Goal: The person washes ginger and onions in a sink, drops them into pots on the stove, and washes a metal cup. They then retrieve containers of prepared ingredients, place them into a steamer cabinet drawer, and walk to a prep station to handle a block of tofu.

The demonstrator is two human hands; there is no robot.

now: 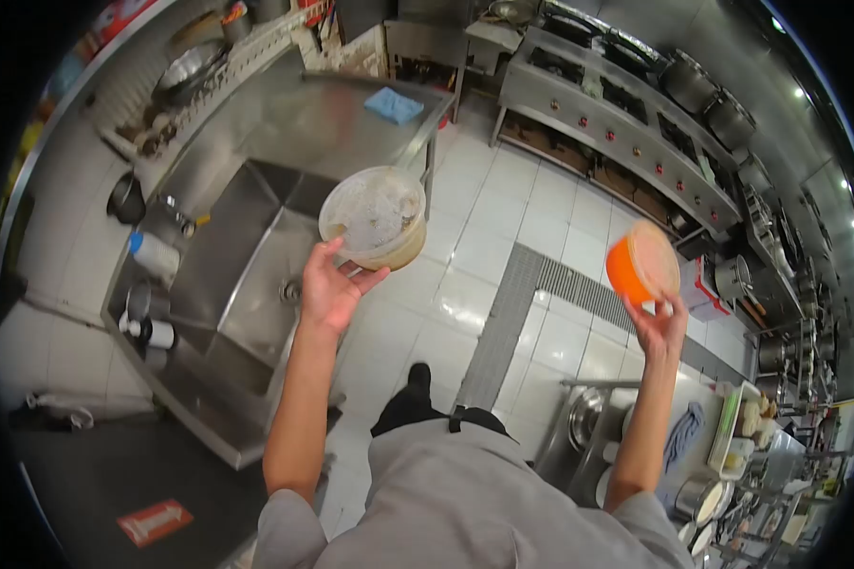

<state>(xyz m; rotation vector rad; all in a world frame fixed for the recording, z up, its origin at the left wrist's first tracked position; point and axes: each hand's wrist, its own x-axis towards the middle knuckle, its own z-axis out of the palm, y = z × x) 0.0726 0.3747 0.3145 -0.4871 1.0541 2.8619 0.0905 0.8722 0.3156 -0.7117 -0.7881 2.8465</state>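
My left hand (pixel 333 292) is closed on the near lower side of a round clear plastic tub (pixel 375 218). The tub has a cloudy lid and yellowish-brown contents, and it is held up in front of the sink's edge. Out to the right, my right hand (pixel 659 327) grips a round tub with orange contents (pixel 640 266) from below. This orange tub is tilted, with its pale lid facing right. Both tubs are in the air, well apart from each other. What exactly is inside either tub cannot be made out.
On the left is a steel sink (pixel 266 275) with a counter bearing a blue cloth (pixel 394 106). A gas range (pixel 607 114) with pots stands at the back right. White floor tiles and a drain grate (pixel 503 332) lie between. A steel table (pixel 626 408) with bowls stands at lower right.
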